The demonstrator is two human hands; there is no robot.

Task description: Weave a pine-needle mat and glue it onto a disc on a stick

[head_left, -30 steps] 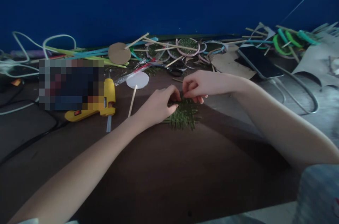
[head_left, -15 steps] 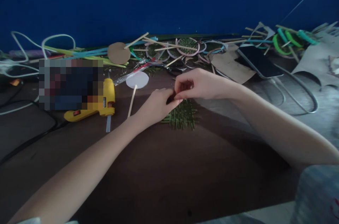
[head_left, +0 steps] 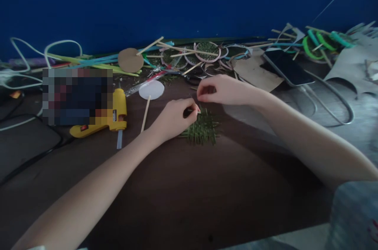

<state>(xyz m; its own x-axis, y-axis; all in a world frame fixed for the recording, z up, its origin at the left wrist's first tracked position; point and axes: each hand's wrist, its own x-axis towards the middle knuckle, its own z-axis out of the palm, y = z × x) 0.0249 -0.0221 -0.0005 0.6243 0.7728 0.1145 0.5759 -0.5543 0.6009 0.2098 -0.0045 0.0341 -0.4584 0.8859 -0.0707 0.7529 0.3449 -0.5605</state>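
A woven square of green strips lies flat on the dark table, loose ends sticking out around its edges. Over its upper left part is my left hand, thumb and forefinger pinched together. A tiny pale edge shows at those fingertips, too small to name. Just beyond the mat, my right hand hovers with thumb and fingertips drawn together. Whatever it may hold is hidden. The two hands are slightly apart. Left of my left hand lies a white disc with a wooden stick at its lower edge.
A yellow glue gun lies at left beside a pixelated patch. Along the blue wall are a cardboard disc, several pale rings, sticks and coloured strips. At right are a phone, a cable, green rings and cut paper.
My right hand has drawn up and away from my left fingertips, which it was touching. My left hand stays over the mat, its pinch now uncovered. The view has shifted slightly.
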